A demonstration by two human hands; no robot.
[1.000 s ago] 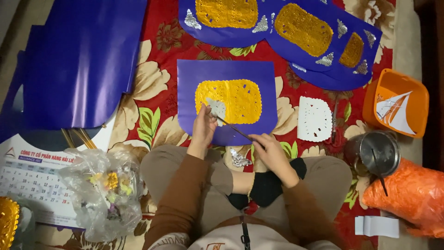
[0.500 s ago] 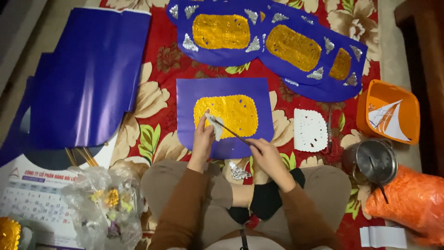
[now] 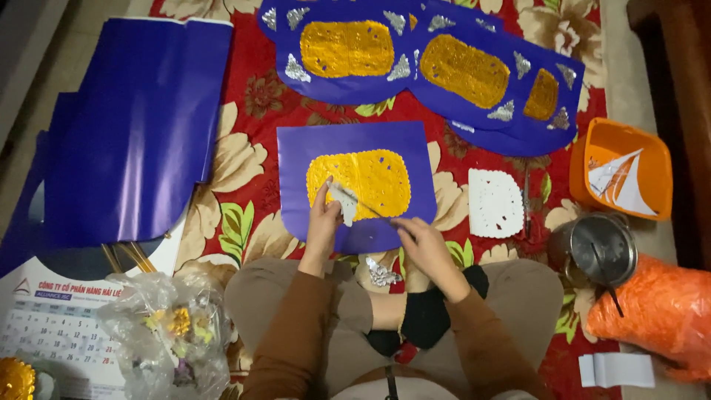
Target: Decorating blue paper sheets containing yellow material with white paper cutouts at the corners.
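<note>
A small silver paper piece [image 3: 345,201] is pinched between the fingers of the left hand [image 3: 323,221] over the gold cut-out [image 3: 370,178] on the blue sheet [image 3: 296,152]. A thin stick [image 3: 364,205] is gripped by the right hand [image 3: 422,241], its tip touching that piece. An orange square tub [image 3: 652,159] lies far right; a white calendar sheet [image 3: 52,326] lower left; a clear plastic bag [image 3: 163,333] beside it.

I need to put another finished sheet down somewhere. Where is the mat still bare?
Bare flowered mat lies between the stacked blue paper and the blue sheet being worked. The right side is crowded: white cutout, orange tray, metal pot, orange bag.
</note>
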